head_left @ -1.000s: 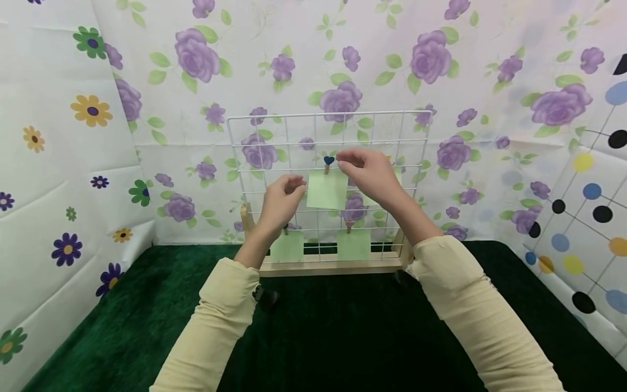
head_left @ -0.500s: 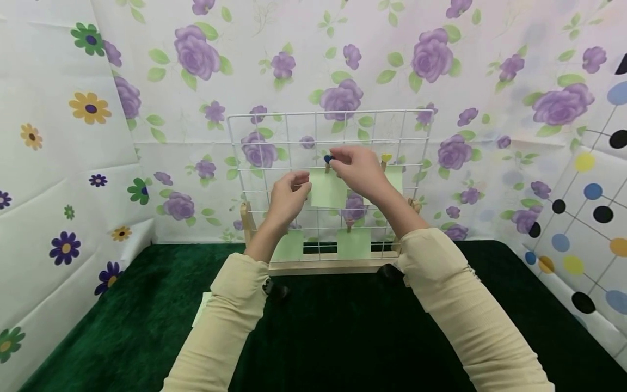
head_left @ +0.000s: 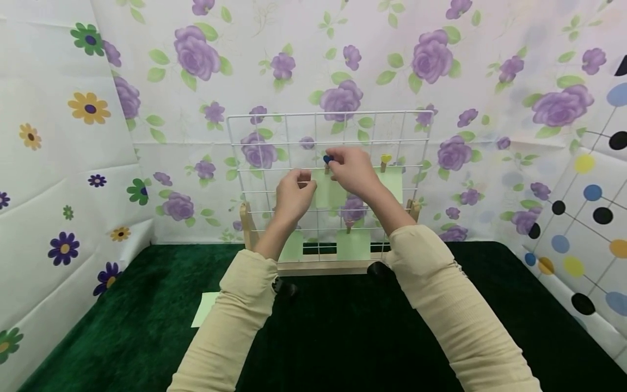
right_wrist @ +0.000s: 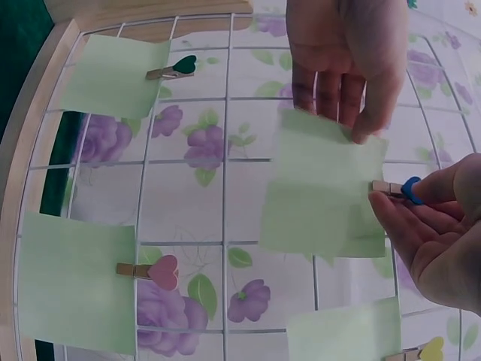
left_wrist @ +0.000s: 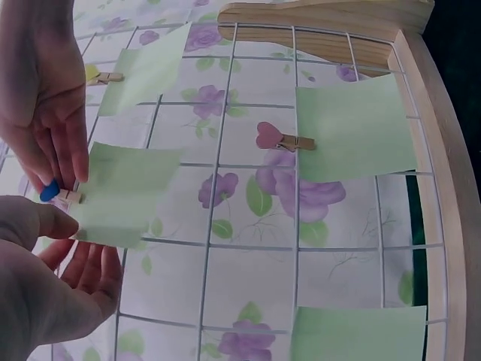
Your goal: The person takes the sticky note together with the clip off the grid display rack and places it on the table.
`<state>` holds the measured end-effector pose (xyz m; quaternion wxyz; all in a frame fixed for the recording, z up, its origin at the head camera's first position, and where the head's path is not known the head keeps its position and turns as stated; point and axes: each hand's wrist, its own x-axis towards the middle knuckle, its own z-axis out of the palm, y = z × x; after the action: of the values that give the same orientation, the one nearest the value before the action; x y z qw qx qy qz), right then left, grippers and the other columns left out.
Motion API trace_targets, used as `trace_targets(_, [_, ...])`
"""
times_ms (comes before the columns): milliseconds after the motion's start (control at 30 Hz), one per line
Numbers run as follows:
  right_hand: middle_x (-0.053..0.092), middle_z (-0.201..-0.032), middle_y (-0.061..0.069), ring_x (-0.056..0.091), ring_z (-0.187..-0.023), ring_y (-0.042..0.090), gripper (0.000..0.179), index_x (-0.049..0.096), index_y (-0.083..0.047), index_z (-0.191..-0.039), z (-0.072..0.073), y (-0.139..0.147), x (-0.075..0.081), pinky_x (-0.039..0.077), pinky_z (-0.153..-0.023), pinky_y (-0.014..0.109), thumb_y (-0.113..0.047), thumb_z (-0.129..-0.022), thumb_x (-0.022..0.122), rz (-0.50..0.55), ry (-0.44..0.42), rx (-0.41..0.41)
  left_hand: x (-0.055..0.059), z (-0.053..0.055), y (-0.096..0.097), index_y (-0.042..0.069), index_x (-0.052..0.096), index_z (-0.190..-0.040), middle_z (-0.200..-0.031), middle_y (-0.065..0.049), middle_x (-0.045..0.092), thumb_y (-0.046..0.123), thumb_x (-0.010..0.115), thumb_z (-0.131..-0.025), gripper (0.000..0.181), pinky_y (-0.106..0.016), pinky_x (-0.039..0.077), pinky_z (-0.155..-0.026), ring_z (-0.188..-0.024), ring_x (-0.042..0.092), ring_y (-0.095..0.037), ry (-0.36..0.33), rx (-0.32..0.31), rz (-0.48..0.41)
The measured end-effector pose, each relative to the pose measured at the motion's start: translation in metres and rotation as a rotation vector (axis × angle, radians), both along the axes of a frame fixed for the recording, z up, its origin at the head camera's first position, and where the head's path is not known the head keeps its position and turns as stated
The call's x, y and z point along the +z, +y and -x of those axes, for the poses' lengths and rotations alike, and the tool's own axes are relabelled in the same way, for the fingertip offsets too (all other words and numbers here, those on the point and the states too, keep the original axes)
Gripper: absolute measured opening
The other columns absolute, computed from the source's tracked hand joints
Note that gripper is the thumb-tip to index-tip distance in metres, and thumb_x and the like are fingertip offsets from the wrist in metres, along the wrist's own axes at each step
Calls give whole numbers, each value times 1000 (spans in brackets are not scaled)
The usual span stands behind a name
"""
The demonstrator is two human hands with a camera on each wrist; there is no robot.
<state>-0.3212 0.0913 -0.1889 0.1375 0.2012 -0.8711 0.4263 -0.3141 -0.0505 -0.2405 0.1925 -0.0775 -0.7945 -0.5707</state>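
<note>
A light green paper note [head_left: 329, 190] hangs on the white wire grid [head_left: 268, 191] under a small wooden clothespin with a blue heart [head_left: 327, 159]. My right hand [head_left: 354, 170] pinches this clothespin by its blue heart [right_wrist: 411, 190] between thumb and fingers. My left hand [head_left: 294, 197] is at the note's left edge; in the left wrist view its thumb lies in front of the note [left_wrist: 128, 197] and its fingers go behind, pinching the edge. In the right wrist view, the clothespin's wooden tip sits at the note's upper edge.
Other green notes hang nearby, under a yellow-heart clothespin [head_left: 386, 159], a pink-heart clothespin [head_left: 349, 226] and a green-heart clothespin [right_wrist: 182, 66]. A wooden stand [head_left: 325, 267] supports the grid. One loose green note [head_left: 203, 310] lies on the dark green cloth [head_left: 147, 316].
My right hand has moved left onto the blue-heart clothespin, uncovering the yellow-heart one. My left hand has moved right to the note's edge. The loose note on the cloth has come into view.
</note>
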Motion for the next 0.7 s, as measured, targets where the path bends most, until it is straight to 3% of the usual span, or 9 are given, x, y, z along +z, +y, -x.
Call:
trace_targets(167, [63,-121,18,68,-86,28,34,56,3,-132,0,-1,3,54,-73,31,-6,-99,51,-33,4,-26,2,0,4,-3,61,-112,-108,-16,65,2,56,-89,25,-36,48,-86,-102,61,-28,52,40,15])
trace_targets(333, [63,-122,16,68,-81,26,34,57,1,-132,1,-2,5,53,-71,32,-11,-100,51,-75,7,-42,3,2,5,-3,63,-107,-103,-15,66,4,56,-90,21,-35,48,-84,-97,61,-26,59,73,-12])
trace_targets(700, [68,-113,13,67,-76,26,32,63,-2,-125,3,-4,5,53,-68,33,-19,-99,58,-104,26,-61,0,4,4,-3,65,-100,-92,-13,64,4,57,-90,14,-34,46,-79,-89,57,-25,70,67,0])
